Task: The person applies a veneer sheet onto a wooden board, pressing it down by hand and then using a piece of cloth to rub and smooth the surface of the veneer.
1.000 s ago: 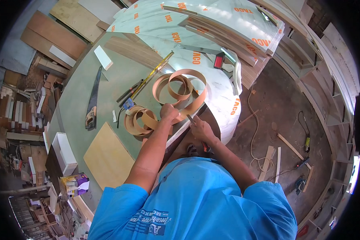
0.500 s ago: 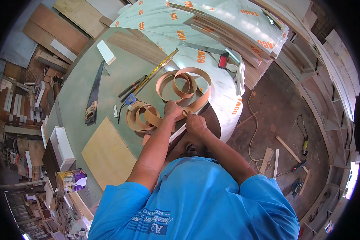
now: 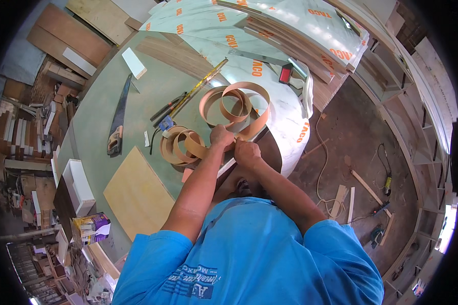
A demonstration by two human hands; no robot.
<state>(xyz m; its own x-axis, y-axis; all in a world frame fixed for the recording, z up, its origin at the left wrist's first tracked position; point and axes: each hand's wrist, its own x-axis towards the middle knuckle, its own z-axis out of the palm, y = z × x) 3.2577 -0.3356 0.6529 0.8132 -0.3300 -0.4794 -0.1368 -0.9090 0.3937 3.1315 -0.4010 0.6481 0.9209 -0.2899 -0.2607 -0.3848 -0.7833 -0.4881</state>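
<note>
A coiled, flat tan strip (image 3: 260, 122) lies by the near edge of the grey-green counter (image 3: 94, 127). The left hand's (image 3: 222, 136) fingers close on it; the right hand's (image 3: 247, 154) are curled tight alongside, their contents hidden.

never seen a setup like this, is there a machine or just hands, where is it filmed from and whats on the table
No machine does the handling: these are a person's own bare hands. The view comes from a wide fisheye camera worn on the head, looking down, so straight edges bend near the rim. The left hand grips a long brown strip that curls into loops. The right hand is closed right beside it; whatever is inside is hidden. On the greenish table you also see a handsaw, a tape measure with its yellow blade out, and a pale wooden board.
</note>
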